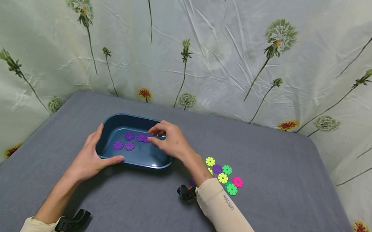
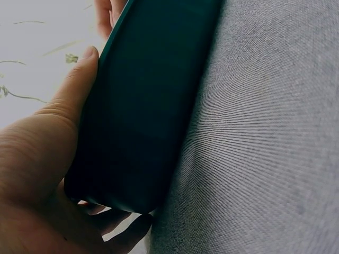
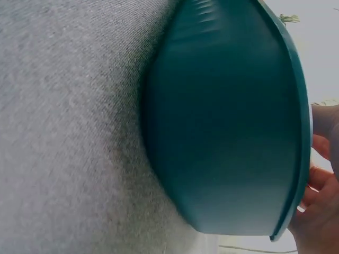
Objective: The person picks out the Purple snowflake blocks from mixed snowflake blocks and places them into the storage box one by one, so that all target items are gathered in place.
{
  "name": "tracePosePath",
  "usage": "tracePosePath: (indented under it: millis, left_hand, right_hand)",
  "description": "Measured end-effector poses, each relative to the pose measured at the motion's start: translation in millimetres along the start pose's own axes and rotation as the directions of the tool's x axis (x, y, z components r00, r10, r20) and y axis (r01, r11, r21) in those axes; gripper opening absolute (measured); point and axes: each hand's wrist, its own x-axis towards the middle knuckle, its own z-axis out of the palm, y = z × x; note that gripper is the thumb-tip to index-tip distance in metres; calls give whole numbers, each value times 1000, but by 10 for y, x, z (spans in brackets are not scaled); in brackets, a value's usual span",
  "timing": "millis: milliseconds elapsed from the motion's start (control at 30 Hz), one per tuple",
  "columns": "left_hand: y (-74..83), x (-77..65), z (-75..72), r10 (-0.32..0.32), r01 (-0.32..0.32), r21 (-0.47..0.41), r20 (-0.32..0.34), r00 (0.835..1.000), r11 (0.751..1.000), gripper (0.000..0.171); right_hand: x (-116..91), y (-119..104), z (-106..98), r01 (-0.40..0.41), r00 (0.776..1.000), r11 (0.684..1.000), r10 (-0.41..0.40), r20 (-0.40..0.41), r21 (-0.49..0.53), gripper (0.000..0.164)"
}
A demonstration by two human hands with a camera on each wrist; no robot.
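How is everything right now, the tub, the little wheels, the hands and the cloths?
Tub: upright, open on top
Purple wheels: lying inside the tub
Colourful wheels: loose on the table, some overlapping
Left hand: holding the tub
Right hand: fingers bent over the tub, can't tell if pinching
Grey cloth: spread out
Flowery cloth: wrinkled

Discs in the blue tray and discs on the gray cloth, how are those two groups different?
Color: the visible tray discs are all purple, while the cloth discs mix yellow, green, pink and purple. Cover: the right hand partly hides the tray discs, whereas the right forearm partly hides the cloth discs. Both groups are flat, round, notched pieces, some overlapping.
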Motion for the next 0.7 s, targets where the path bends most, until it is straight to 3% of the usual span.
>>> tracePosePath:
  millis: [700]
  left_hand:
    - [-14, -13, -3, 13, -13, -5, -4, 1000, 1000, 134]
  right_hand:
    - [-277, 155, -246, 76, 989, 997, -73, -130, 18, 20]
